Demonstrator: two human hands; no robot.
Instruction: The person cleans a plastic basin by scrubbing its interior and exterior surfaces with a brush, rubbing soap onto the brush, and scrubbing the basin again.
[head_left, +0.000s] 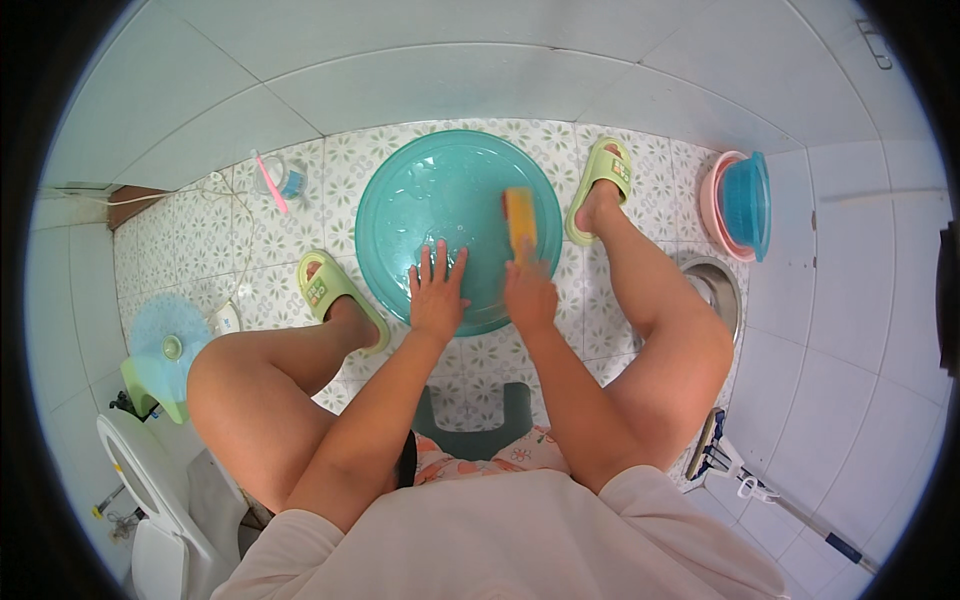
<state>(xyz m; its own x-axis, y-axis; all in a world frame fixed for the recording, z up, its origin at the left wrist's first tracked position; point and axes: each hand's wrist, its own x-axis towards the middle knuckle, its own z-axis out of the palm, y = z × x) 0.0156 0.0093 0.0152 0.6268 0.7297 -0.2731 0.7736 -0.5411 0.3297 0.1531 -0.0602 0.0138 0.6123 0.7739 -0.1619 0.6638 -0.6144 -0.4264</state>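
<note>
A large teal round plastic piece (420, 200), a basin or a lid, lies on the floor between my feet. Its surface is wet, with patches of water or suds. My left hand (438, 295) rests on its near part, fingers spread. In my right hand (530, 297) is a yellow scrub brush (520, 225), gripped by its handle over the right part of the teal piece. The brush and the fingers around it are smeared by motion. Whether the bristles touch the surface, I cannot tell.
My feet in green slippers (345, 300) flank the teal piece. A clear cup (290, 182) with a pink-handled brush stands far left. At right are pink and blue basins (742, 208), a metal basin (722, 285) and a mop (715, 445). A fan (170, 345) stands left.
</note>
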